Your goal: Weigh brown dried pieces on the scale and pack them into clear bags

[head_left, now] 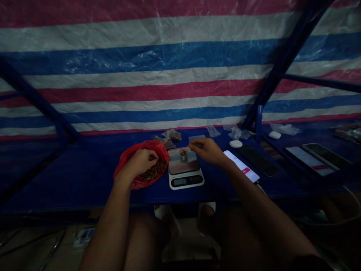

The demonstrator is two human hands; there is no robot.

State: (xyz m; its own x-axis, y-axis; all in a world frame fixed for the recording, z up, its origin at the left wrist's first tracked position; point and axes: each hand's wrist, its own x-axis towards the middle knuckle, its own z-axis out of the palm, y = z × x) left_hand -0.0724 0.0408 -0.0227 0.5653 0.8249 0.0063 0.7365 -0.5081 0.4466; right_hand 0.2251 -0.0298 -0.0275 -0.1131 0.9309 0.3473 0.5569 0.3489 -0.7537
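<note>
My left hand [142, 162] is in the mouth of a red plastic bag [119, 165], just over a heap of small brown pieces [153, 173] that look like seeds or beans. Its fingers are pinched together; whatever they hold is too small to name. To the right of the bag stands a white digital scale [172, 183], its display lit. A small clear cup [184, 156] with some brown pieces in it rests on the scale's plate. Beside the cup, over the plate's far right corner, my right hand [208, 150] has its fingertips closed together, their contents hidden.
Small filled clear bags [172, 134] lie behind the scale. Empty clear bags [237, 132] are farther right. A lit phone [242, 167], a dark phone [258, 161] and a white earbud case [235, 144] lie right of my hand. Blue metal posts [259, 113] rise from the blue table [84, 173].
</note>
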